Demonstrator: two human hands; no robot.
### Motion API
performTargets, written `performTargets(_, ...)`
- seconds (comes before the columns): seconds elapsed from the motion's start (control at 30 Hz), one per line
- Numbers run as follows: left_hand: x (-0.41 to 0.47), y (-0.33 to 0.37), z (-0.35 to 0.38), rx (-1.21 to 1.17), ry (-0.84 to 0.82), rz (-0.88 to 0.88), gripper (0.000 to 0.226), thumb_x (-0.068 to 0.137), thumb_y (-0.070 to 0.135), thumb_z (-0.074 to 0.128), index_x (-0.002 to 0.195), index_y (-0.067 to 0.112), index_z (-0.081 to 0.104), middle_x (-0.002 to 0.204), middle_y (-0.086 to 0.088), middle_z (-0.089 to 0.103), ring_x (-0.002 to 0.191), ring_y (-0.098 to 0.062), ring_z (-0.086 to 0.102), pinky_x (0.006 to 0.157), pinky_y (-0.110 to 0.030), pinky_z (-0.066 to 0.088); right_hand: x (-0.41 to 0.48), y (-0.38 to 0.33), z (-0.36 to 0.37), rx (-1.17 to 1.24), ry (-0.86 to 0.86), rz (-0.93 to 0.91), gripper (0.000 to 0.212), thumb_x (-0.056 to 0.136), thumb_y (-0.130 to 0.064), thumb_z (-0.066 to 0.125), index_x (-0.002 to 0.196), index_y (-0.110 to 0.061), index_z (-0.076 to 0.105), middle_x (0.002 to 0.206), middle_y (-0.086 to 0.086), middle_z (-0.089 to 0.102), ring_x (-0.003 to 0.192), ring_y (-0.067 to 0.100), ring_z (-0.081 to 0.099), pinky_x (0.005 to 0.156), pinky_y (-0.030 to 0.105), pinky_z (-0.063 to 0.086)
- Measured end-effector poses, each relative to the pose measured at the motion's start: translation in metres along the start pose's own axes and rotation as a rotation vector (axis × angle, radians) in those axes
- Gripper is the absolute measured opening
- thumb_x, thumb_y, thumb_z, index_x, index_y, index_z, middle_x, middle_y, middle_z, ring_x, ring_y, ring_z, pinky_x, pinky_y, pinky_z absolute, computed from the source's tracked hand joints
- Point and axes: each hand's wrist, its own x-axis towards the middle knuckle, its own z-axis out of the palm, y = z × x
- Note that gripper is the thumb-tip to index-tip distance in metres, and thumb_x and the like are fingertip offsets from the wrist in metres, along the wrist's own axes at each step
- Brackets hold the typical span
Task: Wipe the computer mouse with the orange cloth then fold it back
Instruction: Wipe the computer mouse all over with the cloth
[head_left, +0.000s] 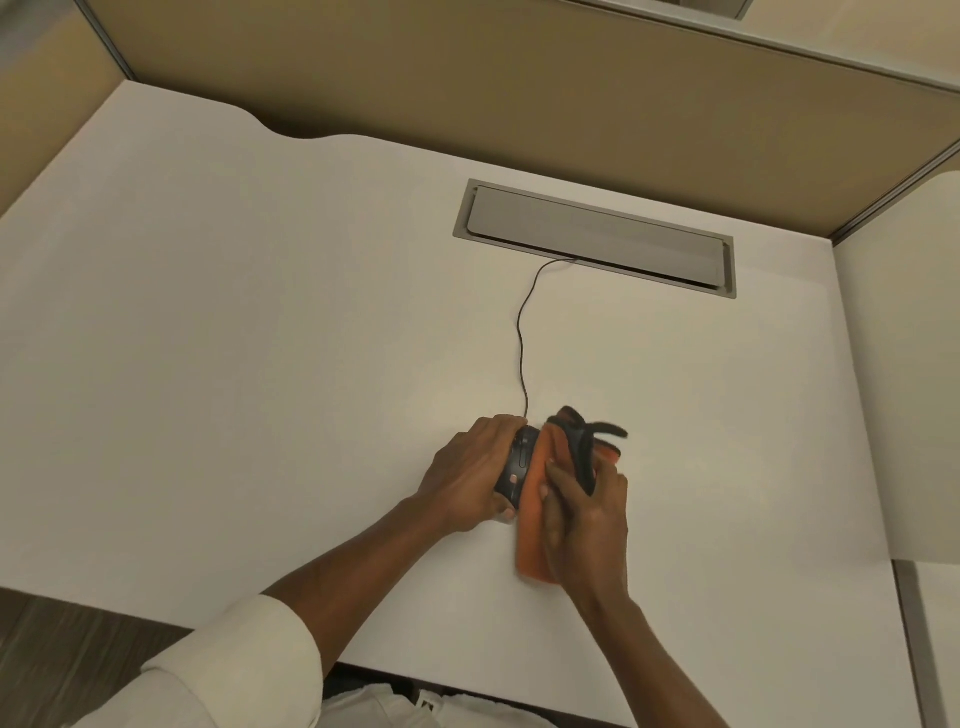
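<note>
1. My rolled white sleeve (244, 660) sits at the near left edge of the worktop (208, 364), pushed back so the cuff stays out of the wiping.
2. My left hand (467, 473) lies over the left flank of the computer mouse (517, 462), its fingers (498, 423) curled over the front end and the thumb at the rear. I judge this grip is there to pin the mouse down so it does not slide under the rubbing.
3. The mouse rests on the worktop between my two hands, its scroll wheel and top strip showing. Its thin cable (522, 332) runs away from me up to the grey cable hatch (597, 236), with slack in it, so the mouse can be turned a little without tugging.
4. The orange cloth (535, 525) is draped against the right side of the mouse and trails toward me on the worktop. Its dark edging flicks out blurred at the far end.
5. My right hand (587, 525) presses on the cloth, fingers (558, 480) clenched on the fabric, touching the mouse through it.
6. Wiping seems under way; folding is not yet begun.
</note>
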Motion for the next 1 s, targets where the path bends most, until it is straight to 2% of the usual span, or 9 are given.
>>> performTargets(0.13,-0.001,0.000,0.002,0.001,0.005,0.001,0.105,0.070,0.033,0.097,0.156,0.022,0.039,0.146,-0.002,0.054,0.127,-0.026,0.060,0.107,-0.043,0.053,0.010,0.004,0.000,0.043,-0.036,0.014,0.040,0.093,-0.008,0.078,0.132,-0.017,0.074,0.148,0.017,0.054,0.130,0.035,0.055,0.103,0.038,0.048)
performTargets(0.2,0.000,0.000,0.003,0.017,-0.002,-0.022,0.106,0.071,0.033,0.097,0.158,0.022,0.037,0.150,-0.003,0.053,0.130,-0.027,0.060,0.110,-0.043,0.053,0.033,-0.001,-0.004,0.073,-0.039,0.052,0.039,0.099,-0.016,0.072,0.133,-0.036,0.068,0.141,0.001,0.056,0.124,0.006,0.058,0.101,0.025,0.053)
performTargets(0.27,0.001,0.001,0.004,0.016,-0.016,-0.051,0.109,0.071,0.033,0.098,0.160,0.022,0.035,0.153,-0.004,0.052,0.133,-0.028,0.058,0.113,-0.041,0.051,0.058,-0.005,-0.003,0.066,-0.016,0.062,0.030,0.101,-0.025,0.069,0.121,-0.046,0.061,0.127,-0.008,0.057,0.108,-0.010,0.062,0.085,0.009,0.052)
performTargets(0.43,0.000,0.003,0.004,-0.008,-0.043,-0.091,0.110,0.073,0.031,0.097,0.161,0.022,0.032,0.158,-0.005,0.048,0.139,-0.030,0.054,0.118,-0.041,0.046,0.076,-0.009,-0.003,0.160,-0.072,0.146,0.028,0.101,-0.017,0.069,0.121,-0.036,0.063,0.116,-0.018,0.055,0.110,0.011,0.062,0.079,0.001,0.046)
performTargets(0.6,-0.001,0.006,-0.003,0.059,-0.020,-0.021,0.107,0.070,0.034,0.097,0.157,0.024,0.036,0.149,0.000,0.052,0.129,-0.025,0.058,0.107,-0.043,0.053,0.028,-0.009,-0.010,0.144,-0.081,0.077,0.034,0.097,-0.011,0.069,0.106,-0.044,0.071,0.111,-0.015,0.066,0.102,0.008,0.070,0.079,0.016,0.054)
performTargets(0.7,-0.002,0.007,-0.004,0.077,-0.002,-0.001,0.098,0.077,0.025,0.091,0.158,0.023,0.036,0.149,0.000,0.051,0.131,-0.025,0.056,0.106,-0.043,0.052,-0.004,-0.005,-0.014,0.147,-0.097,0.037,0.041,0.090,0.001,0.076,0.126,-0.018,0.075,0.134,0.003,0.061,0.124,0.026,0.059,0.099,0.032,0.048)
performTargets(0.77,-0.002,0.007,-0.005,0.077,0.002,0.008,0.096,0.079,0.024,0.090,0.158,0.022,0.036,0.149,0.000,0.051,0.132,-0.025,0.056,0.107,-0.042,0.051,-0.001,-0.006,-0.016,0.144,-0.142,0.000,0.041,0.090,-0.003,0.076,0.129,-0.017,0.075,0.136,0.008,0.060,0.126,0.035,0.058,0.101,0.039,0.050)
performTargets(0.87,-0.003,0.007,-0.006,0.055,-0.013,-0.001,0.106,0.070,0.030,0.097,0.157,0.024,0.037,0.148,0.001,0.052,0.128,-0.025,0.058,0.105,-0.043,0.053,0.034,-0.018,-0.017,0.131,-0.166,-0.002,0.042,0.095,-0.030,0.055,0.134,-0.040,0.068,0.134,0.006,0.055,0.121,0.026,0.055,0.098,0.036,0.050)
performTargets(1.0,-0.002,0.010,-0.005,0.068,-0.022,-0.043,0.109,0.070,0.033,0.098,0.158,0.025,0.034,0.151,0.000,0.051,0.131,-0.028,0.058,0.109,-0.045,0.052,0.080,-0.015,-0.008,0.051,-0.161,0.054,0.025,0.098,-0.022,0.069,0.120,-0.024,0.081,0.127,0.010,0.060,0.120,0.031,0.052,0.098,0.035,0.051)
